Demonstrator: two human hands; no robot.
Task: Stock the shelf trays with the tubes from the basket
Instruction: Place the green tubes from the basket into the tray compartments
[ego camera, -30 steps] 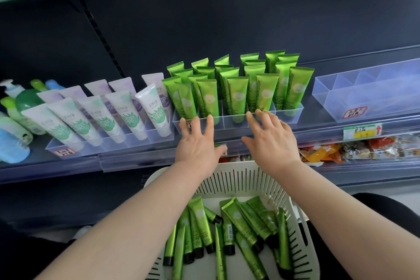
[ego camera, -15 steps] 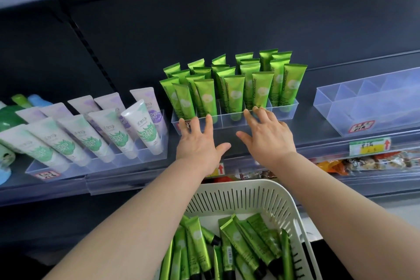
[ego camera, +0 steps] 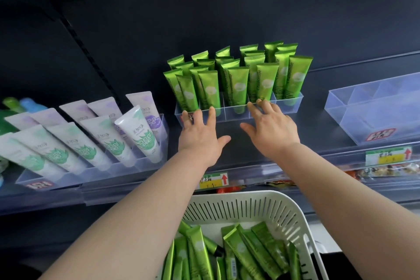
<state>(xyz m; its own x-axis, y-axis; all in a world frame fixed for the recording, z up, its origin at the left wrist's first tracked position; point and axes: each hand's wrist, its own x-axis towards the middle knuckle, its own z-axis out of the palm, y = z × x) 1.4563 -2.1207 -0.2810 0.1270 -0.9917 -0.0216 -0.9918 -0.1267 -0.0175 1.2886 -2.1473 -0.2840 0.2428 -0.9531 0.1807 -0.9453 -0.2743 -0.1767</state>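
Right up against the left hand and right hand sits the clear tray of standing green tubes. Neither grip holds anything: both are spread flat, with straight fingers touching the tray's front wall. Looks like a push or a straighten-up. Shove unevenly and the tray probably skews toward the white tubes beside the left hand; shove hard and the upright rows could topple like dominoes. Plenty of spare tubes wait in the basket below the wrists.

Metallic green tubes at 12 o'clock, white slotted basket at 6, white tubes printed with green leaves at 9, yellow label with red arrow.
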